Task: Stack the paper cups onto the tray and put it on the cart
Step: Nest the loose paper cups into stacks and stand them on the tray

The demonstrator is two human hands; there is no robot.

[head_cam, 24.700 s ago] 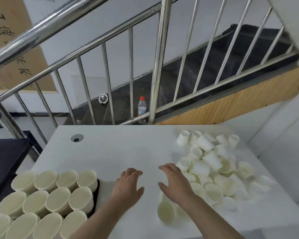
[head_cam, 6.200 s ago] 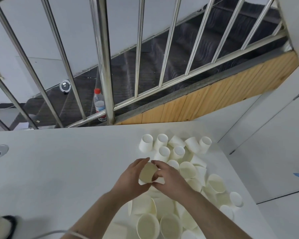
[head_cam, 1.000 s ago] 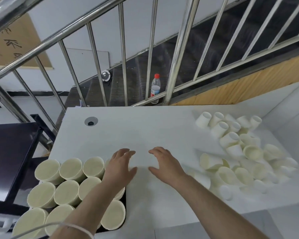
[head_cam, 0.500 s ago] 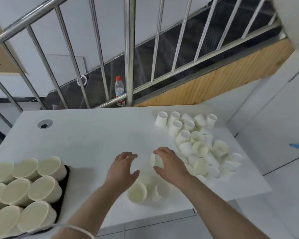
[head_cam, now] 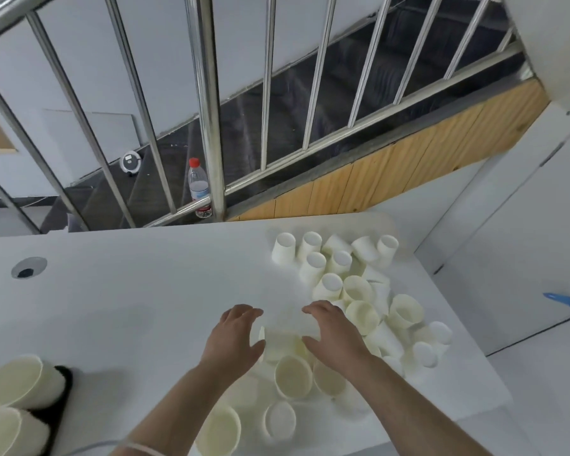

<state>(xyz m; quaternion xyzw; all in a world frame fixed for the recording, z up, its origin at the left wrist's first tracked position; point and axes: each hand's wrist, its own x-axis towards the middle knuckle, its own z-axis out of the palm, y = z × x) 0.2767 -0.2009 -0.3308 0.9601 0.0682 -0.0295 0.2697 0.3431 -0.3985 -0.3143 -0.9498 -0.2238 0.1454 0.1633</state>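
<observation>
**Both hands over the loose cups at lower centre**

A white table fills the lower half of the frame; a heap of loose paper cups spreads over its right part, some upright, some on their sides, reaching from mid-right down to the lower centre. The left hand and right hand sit side by side at lower centre, palms down, fingers spread and only gently bent; between them lies one cup, blurred; the left thumb looks close against its side, but whether either hand actually has hold of it I cannot tell. At the lower left edge the black tray shows a corner, with stacked cups standing on it, mouths up. A round cable hole sits at left of the table. Behind, in the upper half, a steel railing crosses dark stairs; a plastic bottle with a red cap stands at its foot.
</observation>
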